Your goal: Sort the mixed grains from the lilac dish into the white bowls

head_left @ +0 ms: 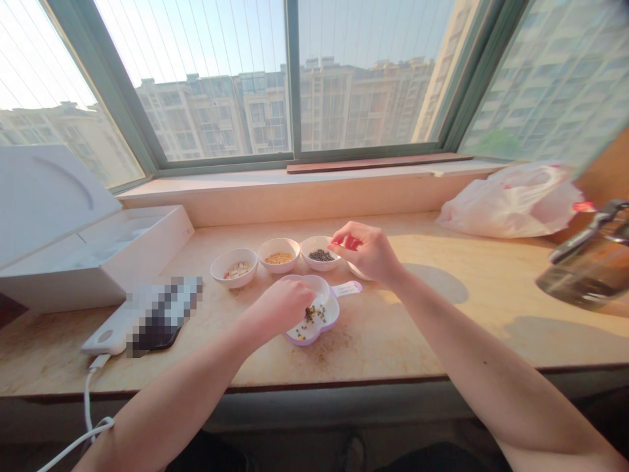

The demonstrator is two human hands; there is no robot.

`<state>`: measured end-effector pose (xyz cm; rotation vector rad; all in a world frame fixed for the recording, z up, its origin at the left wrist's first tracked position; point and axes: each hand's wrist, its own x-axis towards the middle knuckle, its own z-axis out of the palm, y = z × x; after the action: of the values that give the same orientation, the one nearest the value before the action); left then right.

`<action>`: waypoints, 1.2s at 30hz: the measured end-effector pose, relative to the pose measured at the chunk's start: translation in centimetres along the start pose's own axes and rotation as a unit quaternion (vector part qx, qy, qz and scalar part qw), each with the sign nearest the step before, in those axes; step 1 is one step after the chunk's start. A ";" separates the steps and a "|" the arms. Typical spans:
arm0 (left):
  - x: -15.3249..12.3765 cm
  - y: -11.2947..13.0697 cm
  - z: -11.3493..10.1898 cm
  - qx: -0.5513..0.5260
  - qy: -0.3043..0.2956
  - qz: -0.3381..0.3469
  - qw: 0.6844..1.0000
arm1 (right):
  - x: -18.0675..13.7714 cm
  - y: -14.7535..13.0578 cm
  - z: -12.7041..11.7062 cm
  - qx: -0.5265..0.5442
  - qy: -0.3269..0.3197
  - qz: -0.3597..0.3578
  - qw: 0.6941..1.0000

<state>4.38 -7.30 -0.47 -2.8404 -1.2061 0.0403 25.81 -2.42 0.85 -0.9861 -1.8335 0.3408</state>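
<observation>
Left hand (281, 307) sits over the lavender dish (314, 321), fingers curled down into its near-left part, pinching at the mixed seeds (310, 314) there; cannot tell if anything is actually gripped, fingertips hidden by the knuckles. The dish lies on the worktop (442, 328) at centre, just in front of the row of bowls, its white handle tab (346, 288) pointing right and slightly away, so the long axis runs roughly left-near to right-far.

Right hand (366, 252) hovers beyond and to the right of the dish, fingers closed in a pinch around something small and red (350, 242), right beside the bowl of dark seeds (321, 254). It partly covers another white bowl (354, 270) under the palm; contents not visible.

Key relation: the left hand is the nearer one to the dish, in fact on it; the right hand is near the far row, just apart from the dish's handle end. Row from left: bowl with pale and reddish bits (234, 267), bowl of yellow grains (278, 255), then the dark seeds.

Elsewhere: open white box (93, 249) far left, a white device with cable (105, 337) near the worktop edge, plastic bag (511, 200) far right, a glass jar (587, 262) at the right edge, blurred.
</observation>
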 end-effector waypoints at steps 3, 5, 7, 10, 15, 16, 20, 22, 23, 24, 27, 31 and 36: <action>0.0 0.0 -0.5 -0.018 -0.017 -0.021 0.999 | 0.7 0.7 -0.9 -0.043 0.036 -0.009 0.998; 0.1 -0.2 -0.5 -0.031 -0.024 -0.026 0.999 | 1.2 1.5 -1.7 -0.090 0.048 0.001 0.995; 0.1 -0.6 -0.2 -0.038 -0.025 -0.026 0.999 | 1.6 2.5 -2.5 -0.150 0.035 0.031 0.988; 0.1 -1.3 0.1 -0.046 -0.014 -0.011 0.999 | 1.9 3.9 -3.5 -0.248 -0.024 0.108 0.962; 0.0 -1.9 0.1 -0.083 0.009 0.001 0.997 | 1.7 5.1 -4.4 -0.353 -0.141 0.209 0.901; 0.0 -1.9 0.1 -0.091 0.013 -0.001 0.996 | 1.6 5.2 -4.5 -0.359 -0.158 0.217 0.894; 0.1 -2.2 0.5 -0.118 0.028 -0.011 0.993 | 1.4 5.1 -4.7 -0.361 -0.180 0.252 0.880; 0.2 -2.4 0.5 -0.131 0.038 -0.005 0.991 | 1.6 5.0 -4.5 -0.350 -0.148 0.253 0.890; 0.3 -2.4 0.4 -0.142 0.047 0.004 0.989 | 1.7 4.8 -4.3 -0.334 -0.128 0.245 0.901; 0.4 -2.4 0.3 -0.158 0.063 0.013 0.985 | 1.7 4.5 -4.1 -0.309 -0.113 0.234 0.915; 0.4 -2.1 -0.6 -0.270 0.145 0.008 0.952 | 1.7 3.2 -2.9 -0.167 -0.110 0.193 0.961; 0.5 -1.6 -1.5 -0.501 0.214 -0.052 0.837 | 0.6 0.9 -1.2 0.063 -0.175 0.175 0.967; 0.8 -1.8 -1.5 -0.696 0.184 -0.095 0.687 | -0.6 -1.0 0.8 0.192 -0.161 0.117 0.961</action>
<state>3.70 -5.57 1.11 -3.1750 -1.8498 -2.2383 24.77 -3.31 0.72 -0.9089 -1.8385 1.0135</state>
